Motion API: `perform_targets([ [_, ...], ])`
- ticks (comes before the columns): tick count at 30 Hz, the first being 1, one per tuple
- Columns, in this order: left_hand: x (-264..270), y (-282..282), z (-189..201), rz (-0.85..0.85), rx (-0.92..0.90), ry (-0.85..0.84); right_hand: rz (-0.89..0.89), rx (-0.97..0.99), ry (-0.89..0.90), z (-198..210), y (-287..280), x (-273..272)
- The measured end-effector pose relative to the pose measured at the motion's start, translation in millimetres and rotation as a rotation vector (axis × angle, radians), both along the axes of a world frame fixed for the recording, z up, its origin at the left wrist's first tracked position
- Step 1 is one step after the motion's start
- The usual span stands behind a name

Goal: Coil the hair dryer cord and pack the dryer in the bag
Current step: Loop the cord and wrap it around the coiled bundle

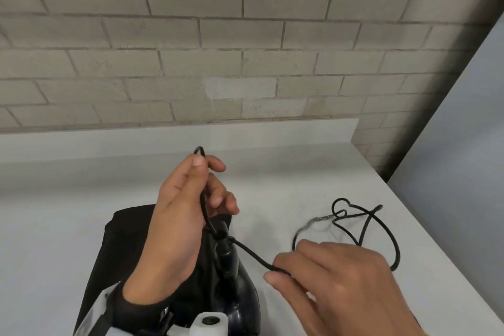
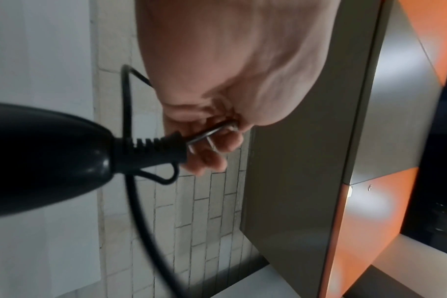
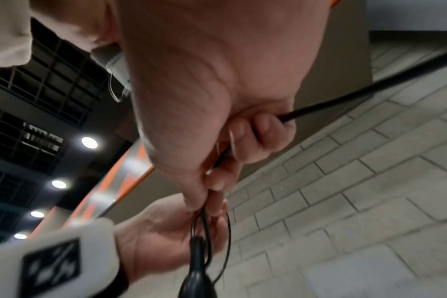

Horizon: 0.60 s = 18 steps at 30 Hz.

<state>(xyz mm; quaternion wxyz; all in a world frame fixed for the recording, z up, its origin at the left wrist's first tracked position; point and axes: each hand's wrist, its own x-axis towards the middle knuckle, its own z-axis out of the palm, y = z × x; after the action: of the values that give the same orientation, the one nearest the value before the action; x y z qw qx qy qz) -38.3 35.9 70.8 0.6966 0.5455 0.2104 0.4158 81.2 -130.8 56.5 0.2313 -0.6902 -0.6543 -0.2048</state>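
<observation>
The black hair dryer [image 1: 240,300] lies on a black bag [image 1: 125,229] at the near edge of the white table [image 1: 81,188], its handle end pointing away from me. My left hand [image 1: 207,172] is raised over the handle end, and its fingers curl round a loop of the black cord [image 1: 203,199]. My right hand [image 1: 277,267] pinches the cord a short way right of the dryer. The rest of the cord [image 1: 365,226] lies loose on the table. In the left wrist view the ribbed strain relief [image 2: 151,149] sits next to my fingers [image 2: 212,153]. In the right wrist view my fingers [image 3: 248,139] close round the cord [image 3: 370,90].
A grey brick wall [image 1: 218,49] stands behind the table. The table's right edge [image 1: 425,229] runs diagonally close to the loose cord, with a grey panel [image 1: 463,172] beyond it.
</observation>
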Motion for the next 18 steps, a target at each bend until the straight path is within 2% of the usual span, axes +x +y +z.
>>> perform_targets([
  [4, 3.6, -8.2, 1.9, -0.096, 0.055, 0.056, 0.178, -0.002, 0.153, 36.1, 1.9, 10.8],
  [7, 6.7, -15.6, 3.2, -0.18, 0.053, 0.069, 0.277, -0.023, 0.374, 48.8, 12.9, 20.1],
  [10, 7.9, -20.7, 3.8, -0.232, 0.101, 0.104, 0.291, 0.016, 0.561, 47.9, 29.7, 22.3],
  [13, 8.9, -25.0, 3.7, -0.275, 0.13, 0.131, 0.273, 0.097, 0.645, 40.6, 47.0, 22.0],
  [16, 9.6, -25.9, 2.7, -0.288, 0.077, 0.097, 0.258, 0.175, 0.693, 35.0, 60.5, 19.9],
  [18, 9.3, -23.3, 1.5, -0.276, 0.032, 0.079, 0.317, 0.195, 0.767, 32.5, 64.9, 17.8],
])
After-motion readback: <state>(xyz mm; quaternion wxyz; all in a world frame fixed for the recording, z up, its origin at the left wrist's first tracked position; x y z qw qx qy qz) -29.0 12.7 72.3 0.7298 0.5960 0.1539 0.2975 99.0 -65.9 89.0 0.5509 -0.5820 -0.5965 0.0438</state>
